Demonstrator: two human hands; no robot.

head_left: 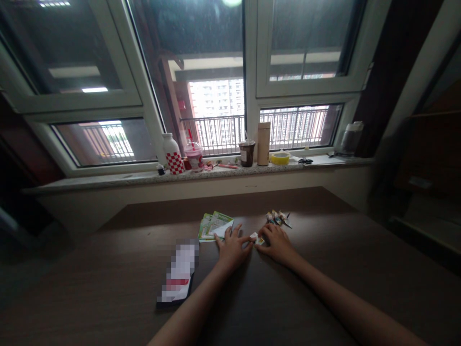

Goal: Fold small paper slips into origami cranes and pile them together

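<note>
A small piece of folded paper (257, 239), white with yellow print, lies low over the table between my two hands. My left hand (232, 249) pinches its left side with thumb and index finger, while the other fingers spread toward some green-and-white printed sheets (212, 226). On the right side, my right hand (277, 243) closes its fingers on the same paper, partly hiding it. Just beyond the right hand sits a cluster of several pointed folded paper pieces (278, 218). The printed sheets are fanned out, with a white corner turned up.
A blurred-out flat item with a dark edge (190, 283) lies left of my left forearm on the brown table (324, 298). Along the windowsill (144, 177) stand a checkered bottle (173, 156), drink cups (247, 154), a tan cylinder (263, 144), yellow tape (280, 158) and scissors (305, 161).
</note>
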